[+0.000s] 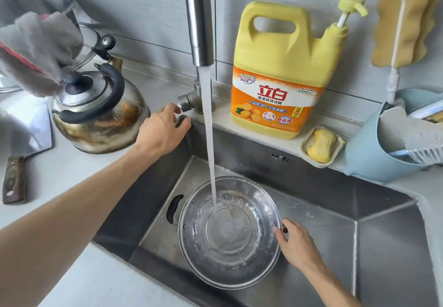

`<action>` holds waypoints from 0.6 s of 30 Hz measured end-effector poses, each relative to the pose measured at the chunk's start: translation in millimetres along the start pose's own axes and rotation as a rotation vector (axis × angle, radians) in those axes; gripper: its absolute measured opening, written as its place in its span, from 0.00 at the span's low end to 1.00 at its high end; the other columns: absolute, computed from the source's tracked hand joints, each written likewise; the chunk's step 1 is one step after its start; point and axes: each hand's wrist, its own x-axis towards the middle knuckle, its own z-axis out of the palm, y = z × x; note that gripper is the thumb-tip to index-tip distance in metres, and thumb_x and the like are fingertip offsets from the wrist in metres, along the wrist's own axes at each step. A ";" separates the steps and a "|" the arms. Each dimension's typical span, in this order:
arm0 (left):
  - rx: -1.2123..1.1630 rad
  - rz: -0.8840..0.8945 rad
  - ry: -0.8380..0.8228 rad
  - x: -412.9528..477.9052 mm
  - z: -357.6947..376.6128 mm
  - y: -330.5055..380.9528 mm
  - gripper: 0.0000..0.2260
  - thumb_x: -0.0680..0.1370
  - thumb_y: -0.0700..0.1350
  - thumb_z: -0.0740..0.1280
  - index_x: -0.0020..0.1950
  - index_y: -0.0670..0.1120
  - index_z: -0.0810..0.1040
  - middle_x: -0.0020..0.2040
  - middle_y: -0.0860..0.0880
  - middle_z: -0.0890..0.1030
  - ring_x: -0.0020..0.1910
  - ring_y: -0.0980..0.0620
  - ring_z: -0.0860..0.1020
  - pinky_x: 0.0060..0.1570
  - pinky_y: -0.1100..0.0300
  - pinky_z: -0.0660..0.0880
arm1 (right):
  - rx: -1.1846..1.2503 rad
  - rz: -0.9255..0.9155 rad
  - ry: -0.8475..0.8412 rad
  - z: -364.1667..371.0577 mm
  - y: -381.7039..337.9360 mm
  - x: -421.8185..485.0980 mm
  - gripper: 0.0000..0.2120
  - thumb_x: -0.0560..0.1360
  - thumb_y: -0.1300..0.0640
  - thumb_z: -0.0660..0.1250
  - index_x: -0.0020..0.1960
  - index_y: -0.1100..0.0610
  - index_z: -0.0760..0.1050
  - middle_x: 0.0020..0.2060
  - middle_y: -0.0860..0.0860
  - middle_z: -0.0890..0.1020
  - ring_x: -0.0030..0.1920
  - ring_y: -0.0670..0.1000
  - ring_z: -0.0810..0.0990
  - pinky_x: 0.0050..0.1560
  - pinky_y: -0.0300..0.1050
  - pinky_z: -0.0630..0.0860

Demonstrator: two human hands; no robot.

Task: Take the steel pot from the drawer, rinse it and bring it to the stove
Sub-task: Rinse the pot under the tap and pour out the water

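Note:
The steel pot [249,256] sits in the steel sink [388,246], its black left handle showing. Water streams from the tall faucet [200,19] into the pot, which holds a shallow pool of it. My right hand [297,243] grips the pot's right handle at the rim. My left hand [161,130] reaches to the faucet's lever [185,102] at the tap base, with fingers curled around it.
A stained steel kettle [98,112] stands left of the tap, under a grey cloth [36,50]. A yellow detergent jug [282,72], a soap dish [321,147] and a blue tub [374,148] line the back ledge. A knife [14,179] lies on the counter at left.

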 end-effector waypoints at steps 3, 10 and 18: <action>0.088 0.064 0.022 6.1 -2.4 5.1 0.19 0.82 0.59 0.63 0.58 0.43 0.76 0.57 0.39 0.84 0.50 0.32 0.82 0.48 0.44 0.78 | -0.002 -0.010 -0.011 0.0 2.1 3.2 0.09 0.83 0.44 0.63 0.50 0.47 0.76 0.45 0.45 0.78 0.47 0.50 0.80 0.49 0.51 0.77; 0.224 0.115 -0.011 14.3 -1.8 26.3 0.28 0.78 0.66 0.57 0.53 0.42 0.78 0.52 0.39 0.84 0.47 0.32 0.83 0.46 0.43 0.81 | 0.009 -0.021 -0.026 0.3 4.5 4.9 0.09 0.83 0.43 0.64 0.52 0.47 0.77 0.45 0.45 0.78 0.48 0.51 0.79 0.50 0.50 0.76; 0.101 0.132 -0.103 -4.4 18.3 7.3 0.23 0.80 0.59 0.68 0.67 0.46 0.71 0.59 0.42 0.82 0.52 0.34 0.83 0.50 0.44 0.79 | 0.029 -0.022 -0.019 1.2 5.0 4.3 0.08 0.83 0.44 0.64 0.53 0.47 0.78 0.46 0.46 0.78 0.48 0.52 0.80 0.52 0.51 0.77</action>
